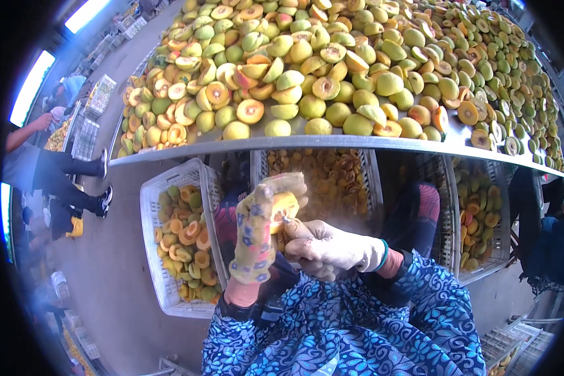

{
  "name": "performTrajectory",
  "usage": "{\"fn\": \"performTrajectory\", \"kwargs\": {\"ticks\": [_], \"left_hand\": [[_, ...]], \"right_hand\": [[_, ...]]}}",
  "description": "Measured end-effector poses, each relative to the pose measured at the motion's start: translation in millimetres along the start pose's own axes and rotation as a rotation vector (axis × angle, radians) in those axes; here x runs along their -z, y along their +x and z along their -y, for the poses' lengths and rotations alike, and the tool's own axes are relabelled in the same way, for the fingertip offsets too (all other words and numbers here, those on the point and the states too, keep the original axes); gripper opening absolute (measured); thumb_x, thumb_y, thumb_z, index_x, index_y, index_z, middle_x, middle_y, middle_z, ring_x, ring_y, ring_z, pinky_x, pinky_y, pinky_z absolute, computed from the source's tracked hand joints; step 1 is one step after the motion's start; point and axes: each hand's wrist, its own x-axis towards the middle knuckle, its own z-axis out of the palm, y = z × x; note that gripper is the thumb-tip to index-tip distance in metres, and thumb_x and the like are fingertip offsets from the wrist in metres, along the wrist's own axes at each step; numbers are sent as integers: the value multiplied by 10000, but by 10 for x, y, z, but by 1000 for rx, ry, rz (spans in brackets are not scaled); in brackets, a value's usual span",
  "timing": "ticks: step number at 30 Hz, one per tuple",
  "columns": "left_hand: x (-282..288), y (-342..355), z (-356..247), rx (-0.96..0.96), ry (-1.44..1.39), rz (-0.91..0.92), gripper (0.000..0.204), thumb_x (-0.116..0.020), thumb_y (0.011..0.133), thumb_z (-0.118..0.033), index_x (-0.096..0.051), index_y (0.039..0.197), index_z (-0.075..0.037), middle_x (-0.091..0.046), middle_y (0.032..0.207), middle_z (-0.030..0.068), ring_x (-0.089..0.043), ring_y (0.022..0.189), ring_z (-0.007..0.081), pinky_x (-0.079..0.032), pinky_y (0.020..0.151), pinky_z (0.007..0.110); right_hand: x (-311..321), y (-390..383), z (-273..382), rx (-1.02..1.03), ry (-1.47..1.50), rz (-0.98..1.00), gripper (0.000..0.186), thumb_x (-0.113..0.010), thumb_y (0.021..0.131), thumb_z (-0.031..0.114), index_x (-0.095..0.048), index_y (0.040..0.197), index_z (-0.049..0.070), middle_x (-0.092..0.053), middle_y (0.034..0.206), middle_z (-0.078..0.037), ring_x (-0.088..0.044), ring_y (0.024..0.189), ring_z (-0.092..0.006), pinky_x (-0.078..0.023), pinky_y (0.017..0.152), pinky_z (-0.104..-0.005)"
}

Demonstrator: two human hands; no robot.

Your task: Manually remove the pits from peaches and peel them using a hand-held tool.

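L grip (255, 220) clasping cut fruit (284, 208) palm-side, R grip (326, 248) at its R edge, hold unclear.

A wide fisheye camera worn on the person's head looks steeply down and forward, so the flowered clothes (344, 338) lie nearest, along the lower edge, with the left hand (252, 241) and right hand (341, 247) close before the lens at the middle. Beyond them the view reaches across a table (344, 143) on the far side, and down past its front to the floor (116, 269) at left. The lens bows the table's front edge, and darkness rounds off both sides.
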Motion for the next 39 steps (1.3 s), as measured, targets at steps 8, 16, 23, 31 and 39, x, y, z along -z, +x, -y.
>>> {"fn": "performTrajectory", "kwargs": {"ticks": [8, 16, 23, 31, 39], "left_hand": [[222, -56, 40, -3, 345, -185, 437, -456, 1015, -333, -707, 887, 1, -716, 814, 89, -669, 725, 185, -532, 678, 317], [62, -106, -127, -28, 433, 78, 456, -485, 1020, -381, -678, 937, 23, -700, 827, 135, -654, 684, 200, -525, 637, 292], [138, -90, -249, -291, 738, 177, 412, -488, 1015, -321, -703, 880, 3, -707, 768, 91, -655, 692, 171, -517, 649, 298], [221, 136, -158, 35, 519, 483, 433, -574, 992, -329, -714, 784, 24, -694, 708, 79, -626, 671, 120, -491, 638, 287], [281, -14, -190, 37, 214, 301, 526, -553, 994, -423, -719, 750, 13, -697, 713, 85, -628, 652, 125, -491, 639, 281]], "right_hand": [[-309, -62, 137, 297, -422, 9, 442, -503, 1003, 460, -574, 1014, 23, -510, 673, 53, -451, 587, -51, -380, 501, -254], [-248, -161, -69, 205, -91, 129, 408, -518, 996, 470, -478, 758, 141, -434, 502, 83, -407, 388, -19, -316, 356, -172], [-431, -297, 49, -48, 341, 221, 312, -502, 1004, 437, -469, 831, 179, -345, 576, 120, -334, 445, 11, -234, 354, -170], [-449, -325, 206, -228, -35, -162, 260, -602, 958, 360, -489, 899, 134, -372, 577, 73, -358, 440, -12, -297, 373, -190], [-417, -105, -25, -65, 614, 328, 240, -532, 1013, 266, -443, 898, 75, -357, 562, 59, -290, 358, -15, -224, 276, -189]]}}
